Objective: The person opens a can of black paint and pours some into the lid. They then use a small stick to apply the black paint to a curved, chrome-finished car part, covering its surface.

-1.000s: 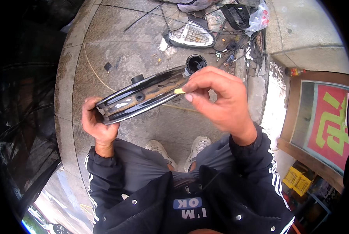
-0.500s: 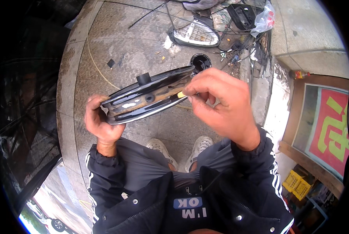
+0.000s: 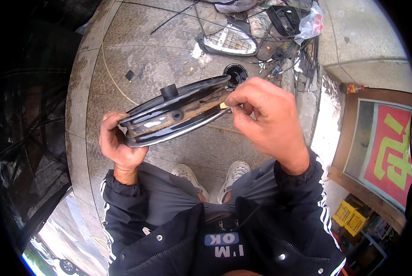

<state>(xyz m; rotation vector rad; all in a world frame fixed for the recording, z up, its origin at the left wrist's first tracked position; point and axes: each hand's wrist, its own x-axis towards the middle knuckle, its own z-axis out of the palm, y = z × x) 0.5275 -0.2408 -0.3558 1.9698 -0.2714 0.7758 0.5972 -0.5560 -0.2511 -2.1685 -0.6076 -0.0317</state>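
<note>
My left hand (image 3: 118, 145) grips the left end of a wheel rim (image 3: 176, 102), thumb below and fingers over the edge. The rim is held tilted, its right end higher, above my feet. Glossy wet-looking black covers its edges; a rusty brown band with a pale patch and a dark hole runs along the channel. A black stub (image 3: 169, 92) sticks up from its far side. My right hand (image 3: 272, 122) pinches a small yellow piece (image 3: 223, 106) at the channel's right end. What the piece is, I cannot make out; my fingers hide most of it.
Past the rim's right end, a round black pot (image 3: 245, 73) stands on the paving, dark and glossy inside. Beyond lie a black-and-white plastic shell (image 3: 231, 40), tangled cables and a clear plastic bag (image 3: 311, 22). A thin hose (image 3: 108, 64) runs at left; yellow crates (image 3: 351, 217) stand at right.
My right hand has moved slightly right along the channel with the yellow piece. My left hand and the rim have stayed almost still.
</note>
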